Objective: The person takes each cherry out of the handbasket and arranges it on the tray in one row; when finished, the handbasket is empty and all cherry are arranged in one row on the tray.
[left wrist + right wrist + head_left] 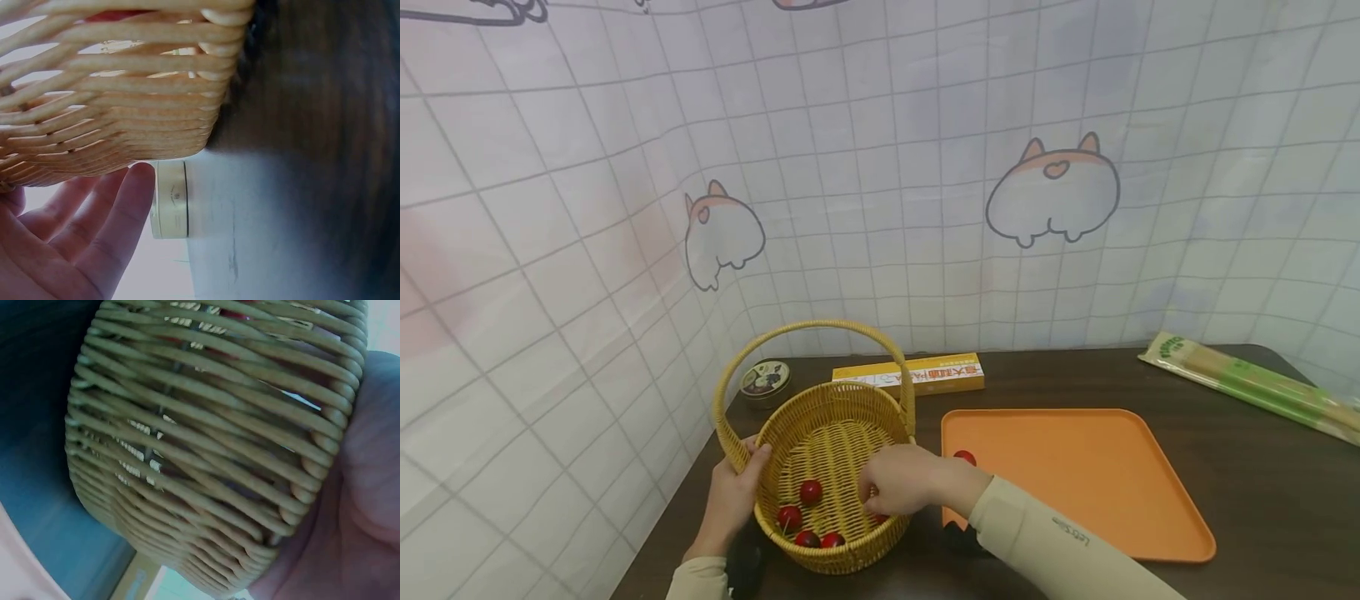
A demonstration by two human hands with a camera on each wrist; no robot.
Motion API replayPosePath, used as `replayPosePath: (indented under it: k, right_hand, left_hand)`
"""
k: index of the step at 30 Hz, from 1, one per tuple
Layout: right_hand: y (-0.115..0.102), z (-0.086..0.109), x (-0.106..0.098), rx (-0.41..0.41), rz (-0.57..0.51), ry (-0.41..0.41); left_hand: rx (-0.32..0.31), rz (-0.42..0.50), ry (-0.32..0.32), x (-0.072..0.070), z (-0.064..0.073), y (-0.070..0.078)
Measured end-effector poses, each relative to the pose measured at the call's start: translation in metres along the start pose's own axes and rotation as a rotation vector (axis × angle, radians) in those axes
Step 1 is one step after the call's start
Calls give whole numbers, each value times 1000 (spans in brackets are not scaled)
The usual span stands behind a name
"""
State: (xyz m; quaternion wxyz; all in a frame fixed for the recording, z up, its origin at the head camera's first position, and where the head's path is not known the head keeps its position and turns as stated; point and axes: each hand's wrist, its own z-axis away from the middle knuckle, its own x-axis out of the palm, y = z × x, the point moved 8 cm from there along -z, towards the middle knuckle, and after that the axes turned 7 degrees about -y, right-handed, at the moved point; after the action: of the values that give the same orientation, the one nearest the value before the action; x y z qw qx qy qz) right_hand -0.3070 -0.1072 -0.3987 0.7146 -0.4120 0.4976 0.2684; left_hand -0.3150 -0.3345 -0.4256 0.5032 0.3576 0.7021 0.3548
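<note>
My left hand (pixel 735 492) grips the yellow wicker basket (pixel 831 560) at its left rim by the foot of the handle, thumb on top. In the left wrist view its fingers (pixel 125 212) lie against the outside weave. My right hand (pixel 904 481) reaches over the basket's right rim, its fingers curled down around a cherry that is mostly hidden, with a bit of red showing at the fingertips. Several dark red cherries (pixel 811 492) lie on the basket floor toward the near side. Another cherry (pixel 964 457) sits at the left of the orange tray (pixel 1075 483).
Behind the basket stand a round tin (pixel 766 382) and a long yellow box (pixel 943 374). A green-and-clear packet (pixel 1255 379) lies at the back right of the dark table (pixel 1285 500). A patterned cloth wall (pixel 880 208) closes off the back and left.
</note>
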Motion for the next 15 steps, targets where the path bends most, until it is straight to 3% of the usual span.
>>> replayPosePath:
  k: [7, 15]
  right_hand:
    - [-3, -4, 3, -69, -62, -43]
    - [-8, -11, 8, -135, -154, -156]
  left_hand:
    - [-3, -25, 22, 0, -2, 2]
    - [-2, -36, 14, 0, 1, 3]
